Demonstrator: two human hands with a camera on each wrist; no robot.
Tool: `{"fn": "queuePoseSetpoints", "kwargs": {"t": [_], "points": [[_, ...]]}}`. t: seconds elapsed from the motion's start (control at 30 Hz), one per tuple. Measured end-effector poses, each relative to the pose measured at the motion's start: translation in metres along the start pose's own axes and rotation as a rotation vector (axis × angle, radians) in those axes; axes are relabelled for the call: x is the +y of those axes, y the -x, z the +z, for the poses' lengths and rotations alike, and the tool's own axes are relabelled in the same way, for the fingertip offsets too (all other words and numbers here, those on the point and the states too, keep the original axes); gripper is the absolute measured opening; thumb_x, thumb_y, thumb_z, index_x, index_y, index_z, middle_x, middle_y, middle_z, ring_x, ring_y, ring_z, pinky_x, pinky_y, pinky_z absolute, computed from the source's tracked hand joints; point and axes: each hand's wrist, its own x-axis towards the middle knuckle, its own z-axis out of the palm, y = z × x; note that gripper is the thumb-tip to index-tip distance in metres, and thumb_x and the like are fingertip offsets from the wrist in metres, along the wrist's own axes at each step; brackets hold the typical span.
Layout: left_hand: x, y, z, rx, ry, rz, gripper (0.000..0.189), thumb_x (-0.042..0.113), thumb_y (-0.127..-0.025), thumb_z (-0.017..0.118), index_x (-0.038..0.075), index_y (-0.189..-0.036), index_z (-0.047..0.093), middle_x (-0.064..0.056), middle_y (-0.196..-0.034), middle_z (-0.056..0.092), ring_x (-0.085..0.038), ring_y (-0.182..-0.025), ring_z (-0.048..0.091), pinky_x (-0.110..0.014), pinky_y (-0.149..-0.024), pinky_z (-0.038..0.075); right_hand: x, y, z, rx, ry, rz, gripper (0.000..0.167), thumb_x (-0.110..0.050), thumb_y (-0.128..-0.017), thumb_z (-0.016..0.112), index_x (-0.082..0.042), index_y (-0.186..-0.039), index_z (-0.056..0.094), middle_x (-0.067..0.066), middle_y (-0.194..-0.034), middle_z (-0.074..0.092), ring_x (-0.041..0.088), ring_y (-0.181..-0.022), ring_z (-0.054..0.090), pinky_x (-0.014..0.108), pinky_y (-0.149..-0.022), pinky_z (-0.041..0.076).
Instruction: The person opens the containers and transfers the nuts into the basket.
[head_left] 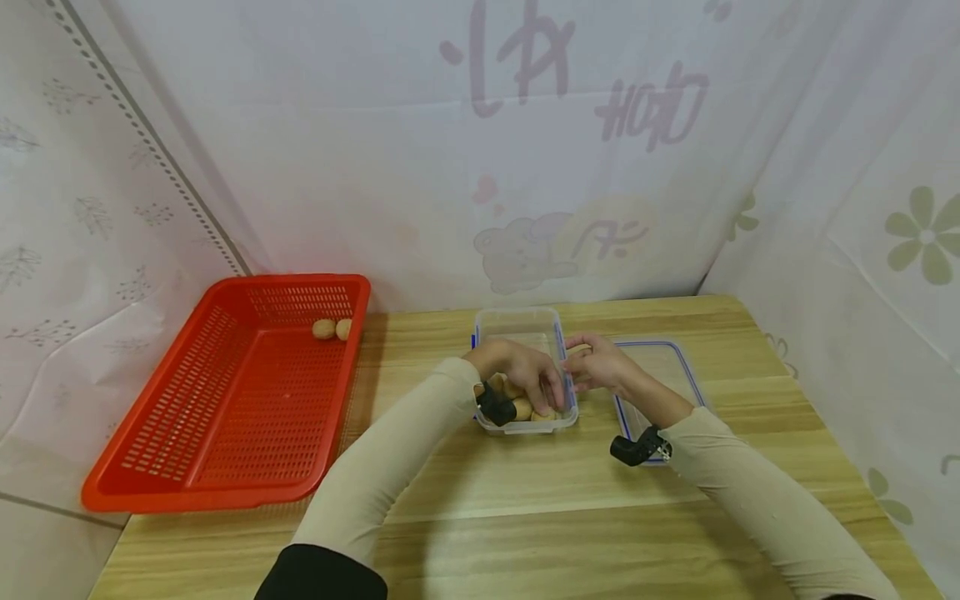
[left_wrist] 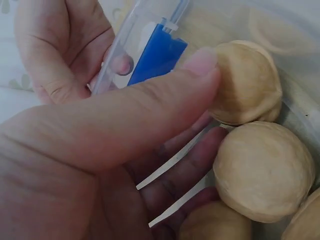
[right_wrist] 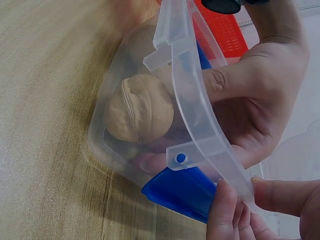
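My left hand (head_left: 531, 371) reaches down into a clear plastic box (head_left: 525, 428) with several walnuts (head_left: 522, 408) in it. In the left wrist view its thumb lies against one walnut (left_wrist: 247, 82), with the fingers curving round from below. The right wrist view shows a walnut (right_wrist: 140, 107) through the box wall, between that hand's thumb and a finger. From outside, my right hand (head_left: 602, 364) pinches the box's right rim, beside a blue latch (right_wrist: 182, 192). The box stands on the table.
A clear lid with a blue seal (head_left: 667, 367) lies on the wooden table (head_left: 525, 508) under the right forearm. To the left stands a red basket (head_left: 255, 408) with walnuts (head_left: 324, 329) in its far right corner. Printed curtains (head_left: 420, 167) enclose the table.
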Motion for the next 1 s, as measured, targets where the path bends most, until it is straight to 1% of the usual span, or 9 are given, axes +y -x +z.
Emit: {"fn": "queuePoseSetpoints", "kwargs": {"t": [0.2, 0.3, 0.5, 0.57, 0.67, 0.77, 0.87, 0.9, 1.0], "points": [[0.002, -0.001, 0.001, -0.007, -0.067, -0.041, 0.035, 0.011, -0.09, 0.079, 0.01, -0.124, 0.073, 0.003, -0.12, 0.069, -0.008, -0.113, 0.059, -0.019, -0.1, 0.043, 0.0, -0.001, 0.0, 0.001, 0.006, 0.0, 0.048, -0.001, -0.101, 0.057, 0.005, -0.144, 0.037, 0.015, -0.107, 0.062, 0.019, -0.089, 0.062, 0.031, -0.071, 0.06], [0.003, -0.002, 0.002, -0.008, -0.09, -0.052, 0.035, 0.012, -0.089, 0.079, 0.011, -0.124, 0.074, 0.004, -0.119, 0.07, -0.007, -0.111, 0.058, -0.02, -0.099, 0.043, -0.001, 0.0, 0.0, 0.002, 0.002, 0.002, 0.048, -0.001, -0.101, 0.057, 0.005, -0.144, 0.037, 0.015, -0.108, 0.062, 0.019, -0.091, 0.061, 0.031, -0.07, 0.06], [0.002, -0.001, 0.001, -0.008, -0.092, -0.037, 0.031, 0.015, -0.093, 0.076, 0.008, -0.123, 0.074, 0.0, -0.123, 0.071, -0.005, -0.11, 0.057, -0.017, -0.097, 0.043, 0.0, 0.001, 0.001, -0.001, 0.001, -0.005, 0.048, -0.001, -0.101, 0.057, 0.005, -0.144, 0.037, 0.014, -0.107, 0.062, 0.019, -0.089, 0.061, 0.03, -0.07, 0.06], [0.001, 0.0, -0.001, 0.006, -0.091, -0.027, 0.031, 0.016, -0.094, 0.075, 0.007, -0.123, 0.073, 0.0, -0.123, 0.071, -0.005, -0.11, 0.056, -0.017, -0.098, 0.042, 0.0, 0.002, 0.001, -0.002, 0.002, -0.009, 0.047, -0.001, -0.101, 0.057, 0.006, -0.143, 0.038, 0.013, -0.106, 0.062, 0.018, -0.088, 0.061, 0.031, -0.07, 0.06], [0.0, 0.003, -0.003, 0.053, -0.094, -0.019, 0.031, 0.019, -0.095, 0.075, 0.008, -0.124, 0.073, 0.001, -0.123, 0.07, -0.006, -0.113, 0.056, -0.018, -0.1, 0.042, -0.001, 0.002, 0.001, -0.003, 0.004, -0.012, 0.047, -0.001, -0.101, 0.058, 0.006, -0.143, 0.038, 0.013, -0.105, 0.061, 0.018, -0.088, 0.061, 0.031, -0.071, 0.06], [-0.001, 0.007, -0.006, 0.101, -0.083, -0.015, 0.031, 0.018, -0.094, 0.075, 0.009, -0.124, 0.073, 0.002, -0.122, 0.07, -0.008, -0.113, 0.058, -0.021, -0.098, 0.047, -0.001, 0.001, 0.001, -0.002, 0.003, -0.01, 0.048, -0.002, -0.101, 0.058, 0.006, -0.143, 0.037, 0.013, -0.105, 0.061, 0.018, -0.088, 0.06, 0.031, -0.07, 0.06], [-0.001, 0.011, -0.008, 0.141, -0.054, -0.012, 0.03, 0.016, -0.095, 0.074, 0.008, -0.123, 0.073, 0.001, -0.118, 0.069, -0.009, -0.102, 0.061, -0.025, -0.089, 0.053, 0.0, 0.001, 0.001, -0.006, -0.002, -0.008, 0.05, -0.002, -0.101, 0.059, 0.006, -0.144, 0.036, 0.013, -0.106, 0.061, 0.018, -0.087, 0.061, 0.031, -0.069, 0.06], [0.0, 0.013, -0.009, 0.149, -0.038, -0.008, 0.03, 0.014, -0.095, 0.073, 0.006, -0.124, 0.072, -0.001, -0.116, 0.069, -0.01, -0.098, 0.061, -0.027, -0.087, 0.054, 0.0, 0.001, 0.001, -0.008, -0.003, -0.008, 0.051, -0.003, -0.101, 0.059, 0.007, -0.144, 0.036, 0.014, -0.106, 0.061, 0.018, -0.087, 0.062, 0.03, -0.069, 0.06], [0.001, 0.018, -0.012, 0.179, -0.001, 0.014, 0.031, 0.008, -0.096, 0.07, 0.002, -0.126, 0.07, -0.006, -0.115, 0.069, -0.011, -0.093, 0.062, -0.032, -0.087, 0.056, 0.001, 0.0, 0.001, -0.011, -0.008, -0.009, 0.052, -0.003, -0.101, 0.06, 0.007, -0.145, 0.035, 0.015, -0.107, 0.061, 0.019, -0.087, 0.063, 0.03, -0.069, 0.06]]}}
